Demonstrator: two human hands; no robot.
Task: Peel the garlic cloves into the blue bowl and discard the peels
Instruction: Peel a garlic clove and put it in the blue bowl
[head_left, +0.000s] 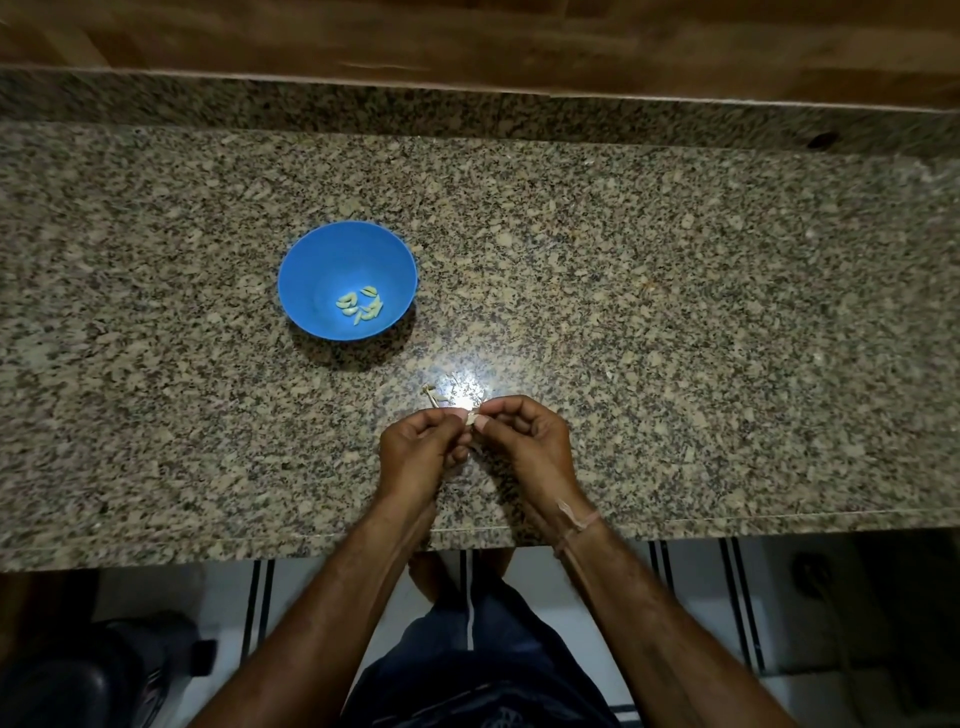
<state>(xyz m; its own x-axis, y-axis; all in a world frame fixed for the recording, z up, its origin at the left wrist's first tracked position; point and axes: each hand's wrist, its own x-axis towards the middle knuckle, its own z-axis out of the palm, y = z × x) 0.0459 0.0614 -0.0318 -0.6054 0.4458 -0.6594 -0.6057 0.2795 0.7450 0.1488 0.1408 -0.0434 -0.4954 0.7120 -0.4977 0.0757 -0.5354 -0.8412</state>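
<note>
Trousers: your dark trousers (467, 670), with a pale stripe down one leg, lay nearest the camera at the bottom of the view.
Foot: a bare foot (434, 571) showed just below the table's front edge.
Floor: the floor (691, 597) was pale tile crossed by dark double lines.
Left hand: your left hand (415, 449) was curled, its thumb and fingertips pinching the garlic clove (471, 418) from the left.
Right hand: your right hand (524, 441) was curled too, and it pinched the same clove from the right, so the two hands met at it.
Wristband: a thin pale thread (576, 522) circled your right wrist.
Garlic clove: it was small and pale, held just above the table near the front edge. You could not tell how much skin was left on it.
Peels: a few dry scraps of peel (434, 396) lay on the table just beyond your left hand, beside a bright glare spot.
Blue bowl: the blue bowl (332, 254) stood upright on the table, beyond your hands and to the left, well apart from them.
Peeled cloves: several pale peeled cloves (361, 305) sat together in the bottom of the bowl.
Table: the table (675, 312) was speckled granite with a low granite upstand along the back.
Wall: a brown wooden panel (467, 36) rose behind the upstand.
</note>
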